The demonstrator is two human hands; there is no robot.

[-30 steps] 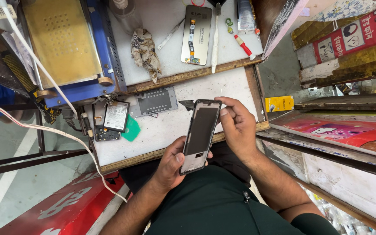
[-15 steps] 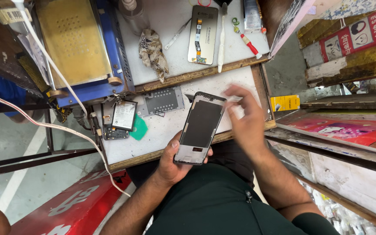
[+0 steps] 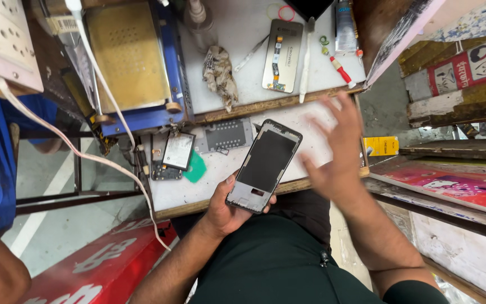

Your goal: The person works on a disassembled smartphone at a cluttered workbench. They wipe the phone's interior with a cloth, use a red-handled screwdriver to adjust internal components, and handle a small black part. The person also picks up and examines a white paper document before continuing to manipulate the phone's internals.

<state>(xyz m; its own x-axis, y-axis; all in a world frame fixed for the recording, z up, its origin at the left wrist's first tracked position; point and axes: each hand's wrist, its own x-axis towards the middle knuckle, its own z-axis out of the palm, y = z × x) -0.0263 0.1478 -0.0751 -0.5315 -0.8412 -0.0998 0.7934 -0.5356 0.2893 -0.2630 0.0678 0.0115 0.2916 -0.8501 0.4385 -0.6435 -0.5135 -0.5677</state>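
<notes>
Your right hand [image 3: 337, 147] has come off the phone frame [image 3: 264, 166]. A second ago its fingers were pinched at the frame's top edge; half a second ago they were already lifting, and now the hand is clear of it, blurred with motion, hovering over the white desk [image 3: 322, 121] to the right of the frame. Its fingers are spread wide apart and hold nothing. My reading: the work at the top edge is broken off for the moment, and the frame is carried by one hand alone.

Your left hand [image 3: 229, 207] holds the phone frame from below at its lower end, thumb along the left edge, fingers wrapped underneath and clamped on it. The frame is tilted, its top leaning up and to the right, its dark inner face toward you. It sits above the desk's near wooden edge, not resting on the surface.

On the desk to the left of the frame lie a grey perforated metal plate [image 3: 225, 135], a small battery-like part [image 3: 178, 151] on a circuit assembly, and a green pick [image 3: 196, 168]. On the upper level: a crumpled rag [image 3: 220, 75], a second phone back panel [image 3: 283, 55], a white spudger [image 3: 305, 63] and a red-handled tool [image 3: 342, 70]. A white cable [image 3: 80, 151] runs across the left side.
</notes>
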